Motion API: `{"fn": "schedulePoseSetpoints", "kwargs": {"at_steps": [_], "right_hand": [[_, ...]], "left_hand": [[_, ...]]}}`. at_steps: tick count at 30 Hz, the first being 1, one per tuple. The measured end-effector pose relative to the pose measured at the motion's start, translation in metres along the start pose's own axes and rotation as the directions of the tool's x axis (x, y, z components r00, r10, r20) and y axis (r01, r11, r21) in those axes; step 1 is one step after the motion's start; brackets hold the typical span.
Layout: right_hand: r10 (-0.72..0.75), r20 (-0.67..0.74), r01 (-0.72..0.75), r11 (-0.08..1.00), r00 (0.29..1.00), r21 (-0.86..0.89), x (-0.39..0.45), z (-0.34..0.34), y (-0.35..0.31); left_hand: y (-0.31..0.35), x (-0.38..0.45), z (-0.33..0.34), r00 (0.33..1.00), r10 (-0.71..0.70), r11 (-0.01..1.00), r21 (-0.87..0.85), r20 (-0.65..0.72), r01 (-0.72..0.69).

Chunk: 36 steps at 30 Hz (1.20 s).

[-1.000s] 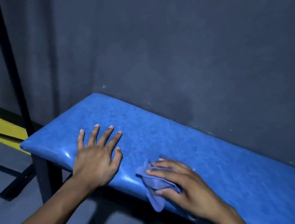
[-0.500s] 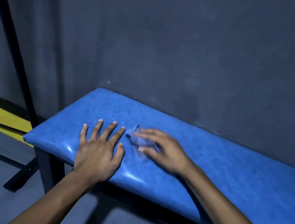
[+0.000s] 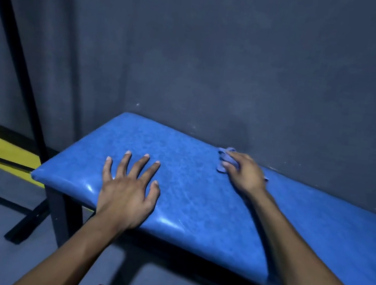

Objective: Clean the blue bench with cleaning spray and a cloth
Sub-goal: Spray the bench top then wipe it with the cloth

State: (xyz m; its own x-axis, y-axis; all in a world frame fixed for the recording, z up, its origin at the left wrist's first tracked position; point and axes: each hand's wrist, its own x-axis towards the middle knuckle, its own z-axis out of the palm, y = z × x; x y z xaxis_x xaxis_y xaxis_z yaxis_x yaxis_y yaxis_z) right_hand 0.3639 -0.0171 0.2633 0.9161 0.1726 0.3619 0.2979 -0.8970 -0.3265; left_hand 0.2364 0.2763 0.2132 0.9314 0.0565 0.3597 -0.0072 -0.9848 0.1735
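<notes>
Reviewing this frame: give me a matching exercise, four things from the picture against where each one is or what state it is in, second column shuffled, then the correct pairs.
Things:
1. left hand
2. right hand
3. cloth
4. blue bench

States:
A. bunched under a hand, near the wall
B. flat, fingers spread, near the bench's front edge
C. pressing the cloth at the bench's back edge
D. standing against the dark wall, glossy along its front edge

Pairs: 1-B, 2-C, 3-A, 4-D
</notes>
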Motion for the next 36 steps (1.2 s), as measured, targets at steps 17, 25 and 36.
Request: {"fn": "schedulePoseSetpoints", "kwargs": {"at_steps": [17, 25, 36], "right_hand": [[0.219, -0.108, -0.23, 0.967, 0.97, -0.108, -0.078, -0.055, 0.064], [-0.087, 0.114, 0.066, 0.982, 0.99, 0.177, -0.05, -0.004, -0.06], [0.075, 0.004, -0.076, 0.996, 0.997, 0.038, -0.223, -0.107, 0.053]], "left_hand": [[0.001, -0.001, -0.002, 0.999, -0.017, 1.0, -0.009, 0.028, 0.017], [-0.002, 0.003, -0.004, 0.996, -0.012, 0.999, -0.047, 0.09, 0.017], [0.04, 0.006, -0.025, 0.932, -0.041, 0.999, 0.011, 0.36, 0.04]]}}
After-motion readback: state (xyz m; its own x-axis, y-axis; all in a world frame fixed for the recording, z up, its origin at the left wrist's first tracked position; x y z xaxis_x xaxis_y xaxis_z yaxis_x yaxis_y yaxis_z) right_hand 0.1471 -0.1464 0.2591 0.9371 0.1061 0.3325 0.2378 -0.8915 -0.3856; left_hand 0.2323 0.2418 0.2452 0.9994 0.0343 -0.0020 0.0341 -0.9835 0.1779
